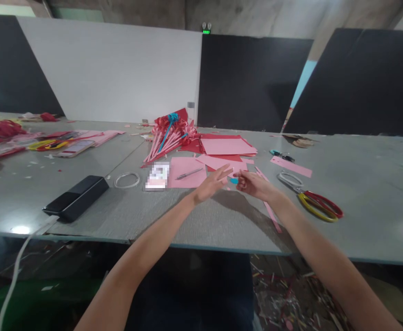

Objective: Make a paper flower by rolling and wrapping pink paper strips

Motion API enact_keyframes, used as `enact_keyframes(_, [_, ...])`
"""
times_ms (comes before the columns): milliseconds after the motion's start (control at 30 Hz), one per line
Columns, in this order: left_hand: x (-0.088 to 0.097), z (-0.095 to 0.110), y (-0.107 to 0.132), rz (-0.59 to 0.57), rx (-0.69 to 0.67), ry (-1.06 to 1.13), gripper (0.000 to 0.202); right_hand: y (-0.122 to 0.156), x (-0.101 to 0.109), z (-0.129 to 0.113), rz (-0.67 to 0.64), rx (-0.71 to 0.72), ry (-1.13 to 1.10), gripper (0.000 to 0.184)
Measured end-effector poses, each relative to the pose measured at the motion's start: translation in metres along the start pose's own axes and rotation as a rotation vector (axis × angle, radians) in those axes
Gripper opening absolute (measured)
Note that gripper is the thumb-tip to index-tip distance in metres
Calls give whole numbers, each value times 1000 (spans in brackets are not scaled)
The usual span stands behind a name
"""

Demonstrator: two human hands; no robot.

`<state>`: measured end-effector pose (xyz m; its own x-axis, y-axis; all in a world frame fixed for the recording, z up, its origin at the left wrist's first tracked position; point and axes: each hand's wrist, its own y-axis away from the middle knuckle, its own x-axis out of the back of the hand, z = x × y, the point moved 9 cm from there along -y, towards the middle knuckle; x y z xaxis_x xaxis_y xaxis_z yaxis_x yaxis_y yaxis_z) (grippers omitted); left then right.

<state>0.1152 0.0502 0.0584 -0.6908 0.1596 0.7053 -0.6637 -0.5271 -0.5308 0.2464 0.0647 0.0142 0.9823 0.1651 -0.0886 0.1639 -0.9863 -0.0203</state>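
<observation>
My left hand is above the near middle of the table with its fingers stretched out and apart, pointing at the pink paper sheets. Close by on the right, my right hand has its fingers curled and pinched together. A small bright blue piece shows at its fingertips; whether the fingers hold it I cannot tell. Beneath my right wrist lies a narrow pink paper strip. A silver pen rests on a pink sheet left of my hands.
Scissors with red and yellow handles lie to the right, near a pink strip. Behind are stacked pink sheets and a bundle of pink paper sticks with ribbons. A black box-shaped device with a white cable stands left.
</observation>
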Motion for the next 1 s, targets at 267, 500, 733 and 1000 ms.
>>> enact_keyframes(267, [-14, -6, 1, -112, 62, 406, 55, 5, -12, 1, -32, 27, -93, 8])
enact_keyframes(500, [-8, -6, -1, -46, 42, 476, 55, 1, -4, -7, -53, 147, 288, 23])
enact_keyframes(733, [16, -16, -4, 217, 32, 474, 42, 3, 80, -31, 502, 274, 1096, 17])
enact_keyframes(1000, [2, -33, -7, 178, 155, 491, 32, 17, 163, -34, 803, 203, 1190, 12])
